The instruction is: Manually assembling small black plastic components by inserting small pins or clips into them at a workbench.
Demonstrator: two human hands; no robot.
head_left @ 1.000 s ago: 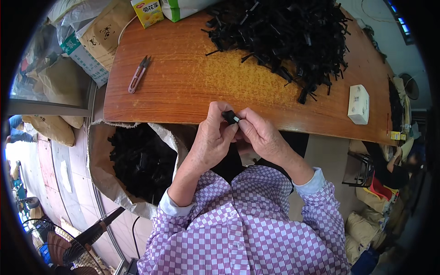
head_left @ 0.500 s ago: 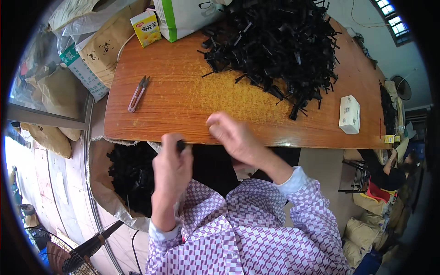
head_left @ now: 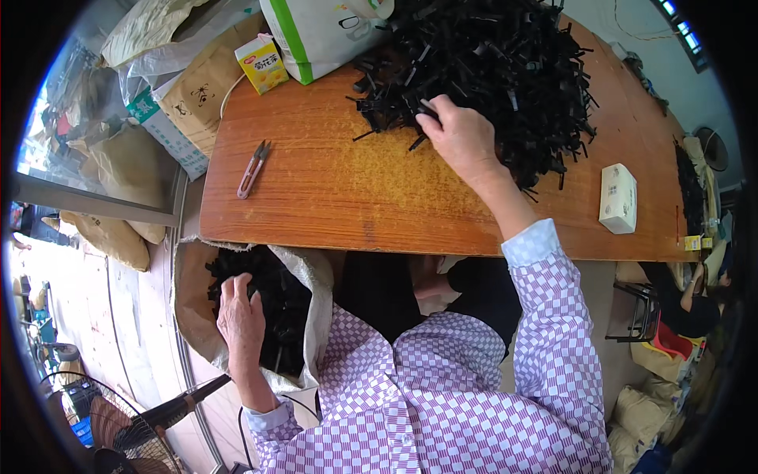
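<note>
A large heap of small black plastic parts [head_left: 474,55], many with thin prongs, covers the far middle of the wooden table [head_left: 300,182]. My right hand [head_left: 466,142] is at the heap's near edge, its thumb and fingers curled together against the parts. What lies between those fingertips is hidden. Over the mouth of a pale woven sack [head_left: 317,292], left of my lap, my left hand [head_left: 241,320] has its fingers apart and holds nothing I can see. More black parts [head_left: 284,304] fill the sack below it.
Thread snips [head_left: 253,170] lie on the table's left side. A yellow carton [head_left: 261,65] and a white-and-green bag [head_left: 324,35] stand at the back left. To the right is a white tissue box [head_left: 618,199]. A fan [head_left: 126,423] stands at lower left; another person [head_left: 695,304] sits far right.
My right hand has moved from the table's near edge up to the heap. My left hand has dropped left over the sack, and the dark piece it held is gone from its fingers.
</note>
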